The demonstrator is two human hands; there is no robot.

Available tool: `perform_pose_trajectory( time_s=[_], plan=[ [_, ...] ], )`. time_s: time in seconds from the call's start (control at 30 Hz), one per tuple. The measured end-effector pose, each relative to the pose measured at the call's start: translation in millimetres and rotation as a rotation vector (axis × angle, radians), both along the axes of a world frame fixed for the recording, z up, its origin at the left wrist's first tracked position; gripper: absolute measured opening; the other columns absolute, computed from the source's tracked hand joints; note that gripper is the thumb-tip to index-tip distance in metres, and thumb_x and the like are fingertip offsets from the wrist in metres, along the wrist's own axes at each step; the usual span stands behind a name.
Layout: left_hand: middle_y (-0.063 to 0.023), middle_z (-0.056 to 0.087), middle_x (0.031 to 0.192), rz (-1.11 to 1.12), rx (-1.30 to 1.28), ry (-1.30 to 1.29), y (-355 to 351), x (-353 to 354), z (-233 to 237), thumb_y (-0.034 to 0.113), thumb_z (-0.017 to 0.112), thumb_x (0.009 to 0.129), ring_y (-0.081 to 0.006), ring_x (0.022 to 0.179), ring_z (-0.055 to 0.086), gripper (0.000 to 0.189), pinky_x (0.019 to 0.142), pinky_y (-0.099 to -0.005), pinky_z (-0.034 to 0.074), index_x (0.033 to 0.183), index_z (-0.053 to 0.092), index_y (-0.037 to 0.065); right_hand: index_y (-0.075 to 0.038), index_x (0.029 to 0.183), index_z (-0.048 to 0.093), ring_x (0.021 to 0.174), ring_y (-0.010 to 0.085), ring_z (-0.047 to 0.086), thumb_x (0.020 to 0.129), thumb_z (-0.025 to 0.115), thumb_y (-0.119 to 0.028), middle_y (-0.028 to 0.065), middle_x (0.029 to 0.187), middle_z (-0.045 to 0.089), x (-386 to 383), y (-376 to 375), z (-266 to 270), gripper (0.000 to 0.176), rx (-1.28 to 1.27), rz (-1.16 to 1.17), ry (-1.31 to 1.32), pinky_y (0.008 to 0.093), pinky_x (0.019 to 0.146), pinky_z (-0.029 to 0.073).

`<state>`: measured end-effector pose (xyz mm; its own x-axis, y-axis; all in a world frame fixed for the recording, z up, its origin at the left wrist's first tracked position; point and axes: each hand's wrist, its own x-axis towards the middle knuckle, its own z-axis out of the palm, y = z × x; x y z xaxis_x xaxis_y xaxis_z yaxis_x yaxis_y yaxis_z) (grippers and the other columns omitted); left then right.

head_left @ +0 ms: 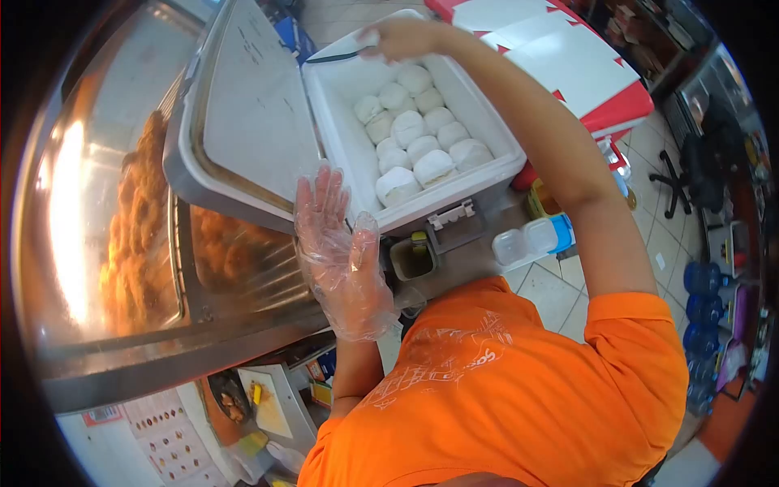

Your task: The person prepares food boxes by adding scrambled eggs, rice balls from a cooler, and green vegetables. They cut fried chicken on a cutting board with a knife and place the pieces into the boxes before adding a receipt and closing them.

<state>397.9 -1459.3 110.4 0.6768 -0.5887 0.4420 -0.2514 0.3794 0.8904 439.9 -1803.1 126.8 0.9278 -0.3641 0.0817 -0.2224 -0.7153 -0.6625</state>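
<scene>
My left hand (pixel 345 264), in a clear plastic glove, is raised at the near left corner of the open cooler (pixel 495 166). Its fingers are stretched out and nothing is in them. At the cooler's far rim, my right hand (pixel 402 40) is closed, with one end of a thin dark strip (pixel 333 58) at its blurred fingertips. Several round white wrapped bundles (pixel 408 128) are packed inside the cooler. The cooler's lid (pixel 247 97) stands raised on the left.
A glass display case (pixel 81 203) with fried food fills the left. Red and white boards (pixel 560 65) are at the upper right. Clear containers (pixel 526 242) lie right of the cooler, and a small dark bin (pixel 412 261) is in front. Blue water bottles (pixel 702 312) stand far right.
</scene>
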Motion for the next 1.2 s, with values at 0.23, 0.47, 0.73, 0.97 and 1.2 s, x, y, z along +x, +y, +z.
perform_pose_trajectory(
  time_s=[0.23, 0.47, 0.73, 0.97, 1.2],
  plan=[
    [-0.0170, 0.059, 0.134, 0.064, 0.080, 0.160, 34.8, -2.7, -10.0, 0.017, 0.071, 0.091, -0.0274, 0.132, 0.049, 0.068, 0.116, -0.0415, 0.031, 0.149, 0.040, 0.001, -0.011, 0.116, 0.073, 0.112, 0.0361, 0.066, 0.086, 0.063, -0.014, 0.0165, 0.124, 0.067, 92.6, -62.7, -204.3, 0.032, -0.594, -0.166, 0.499, 0.0478, 0.089, 0.054],
    [-0.0125, 0.068, 0.112, -0.098, 0.380, 0.244, 68.6, -15.7, -27.7, 0.013, 0.068, 0.095, -0.0182, 0.105, 0.064, 0.043, 0.092, -0.0321, 0.051, 0.135, 0.055, 0.006, -0.029, 0.153, 0.041, 0.131, 0.0417, 0.053, 0.087, 0.071, -0.019, 0.0201, 0.161, 0.025, 121.4, -102.6, -239.2, 0.073, -0.789, -0.087, 0.693, 0.0499, 0.108, 0.044],
    [-0.0166, 0.057, 0.133, -0.217, 0.126, 0.766, 25.0, 0.0, -30.6, 0.018, 0.067, 0.098, -0.0255, 0.122, 0.058, 0.057, 0.106, -0.0405, 0.046, 0.147, 0.041, 0.006, -0.010, 0.142, 0.039, 0.107, 0.0411, 0.064, 0.052, 0.093, -0.028, 0.0278, 0.128, 0.058, 131.8, -99.2, -119.4, 0.107, -0.358, 0.319, 0.561, 0.0462, 0.092, 0.052],
    [-0.0204, 0.045, 0.148, -0.473, -0.365, 1.212, -37.5, 27.5, -37.1, 0.056, 0.060, 0.095, -0.0399, 0.132, 0.050, 0.082, 0.114, -0.0580, 0.039, 0.156, 0.029, 0.012, -0.009, 0.140, 0.041, 0.097, 0.0348, 0.068, 0.065, 0.091, -0.040, 0.0201, 0.113, 0.066, -0.7, 98.0, 41.4, 0.095, -0.212, 0.759, 0.313, 0.0432, 0.086, 0.051],
    [-0.0195, 0.055, 0.130, -0.172, -0.155, 0.998, 11.3, 4.1, -57.5, 0.038, 0.067, 0.090, -0.0347, 0.110, 0.061, 0.076, 0.086, -0.0479, 0.058, 0.155, 0.034, 0.016, 0.000, 0.129, 0.062, 0.108, 0.0332, 0.068, 0.081, 0.078, -0.036, 0.0219, 0.118, 0.067, 100.1, 35.6, -100.0, 0.063, -0.182, 0.598, 0.651, 0.0426, 0.091, 0.053]
  ],
)
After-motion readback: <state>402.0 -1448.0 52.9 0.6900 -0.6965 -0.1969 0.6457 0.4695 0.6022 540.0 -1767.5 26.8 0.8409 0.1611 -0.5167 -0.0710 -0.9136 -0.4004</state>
